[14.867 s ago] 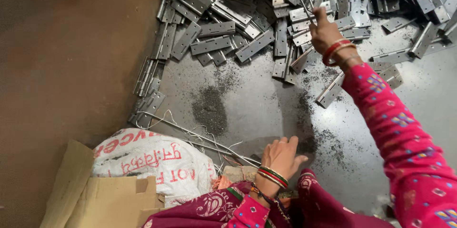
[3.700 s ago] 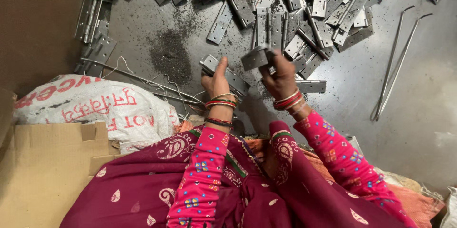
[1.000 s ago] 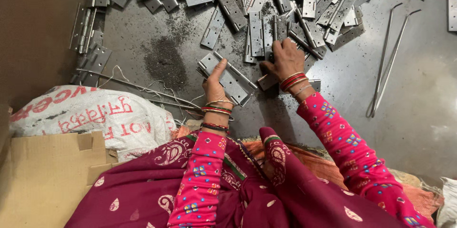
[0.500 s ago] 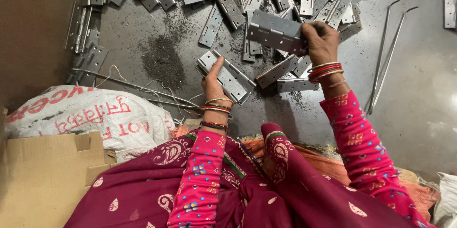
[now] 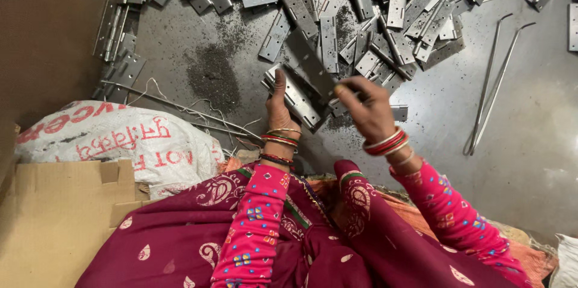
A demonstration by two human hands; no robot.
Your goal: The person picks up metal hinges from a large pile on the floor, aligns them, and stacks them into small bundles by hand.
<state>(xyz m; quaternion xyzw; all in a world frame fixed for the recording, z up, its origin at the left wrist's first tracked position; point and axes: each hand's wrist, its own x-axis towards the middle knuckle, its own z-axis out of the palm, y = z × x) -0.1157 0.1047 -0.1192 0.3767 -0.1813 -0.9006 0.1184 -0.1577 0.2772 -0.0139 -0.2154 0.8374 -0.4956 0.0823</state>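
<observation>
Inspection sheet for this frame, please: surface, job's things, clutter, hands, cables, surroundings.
Surface: grey metal floor, dark grit patch.
Job's things: stack of hinges under left hand; single hinge plate pinched by right hand.
Clutter: loose hinge pile; two bent rods.
Hands: both gripping, bangles on wrists.
Cables: thin wires beside sack.
Surroundings: printed white sack, cardboard.

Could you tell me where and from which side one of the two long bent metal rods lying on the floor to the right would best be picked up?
Probably at the middle of the straight shaft of the rods, coming from above with the right hand. They lie flat and apart from the hinge pile, with bare floor on both sides.
</observation>
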